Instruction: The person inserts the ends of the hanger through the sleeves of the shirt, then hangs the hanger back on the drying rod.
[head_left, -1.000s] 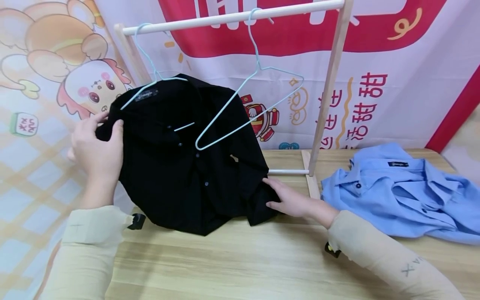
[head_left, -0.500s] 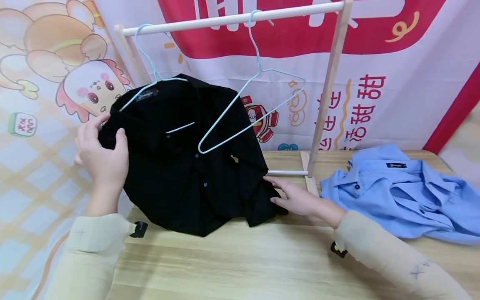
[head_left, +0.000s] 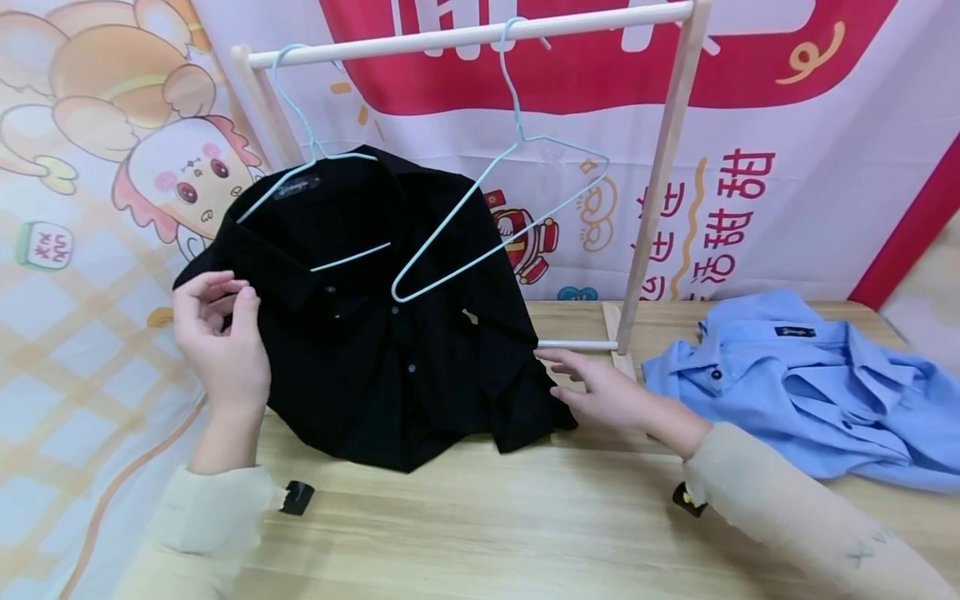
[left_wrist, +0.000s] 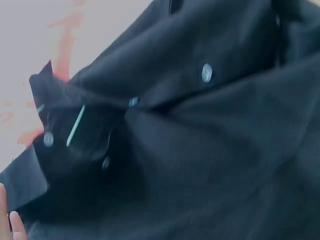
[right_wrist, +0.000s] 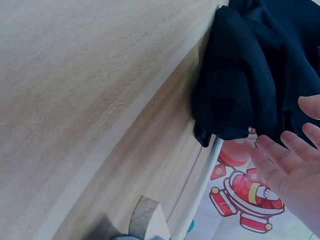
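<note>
A black button-up shirt [head_left: 450, 350] hangs on a light-blue wire hanger [head_left: 294, 102] at the rack's left; its dark label shows inside the collar. My left hand [head_left: 225, 346] is in front of the shirt's left shoulder, fingers loosely bent, thumb apart, no cloth seen between them. Only its fingertips [left_wrist: 17, 225] enter the left wrist view, beside the collar and buttons [left_wrist: 206, 73]. Beside the shirt's lower right sleeve, my right hand [head_left: 600, 392] has its fingers extended and spread. In the right wrist view, the fingertips [right_wrist: 267, 146] are close to the sleeve [right_wrist: 227, 85]; contact is unclear.
A second light-blue hanger [head_left: 517, 142] hangs bare from the wooden rack's rail [head_left: 420, 40], overlapping the shirt's front. A light-blue shirt [head_left: 817, 392] lies rumpled at the right of the wooden table [head_left: 480, 533]. Printed cloth [head_left: 817, 208] stands behind.
My left hand has let go of the shirt's shoulder and moved down and right; the shoulder cloth now spreads out leftward. My right hand has eased slightly right, off the sleeve's edge.
</note>
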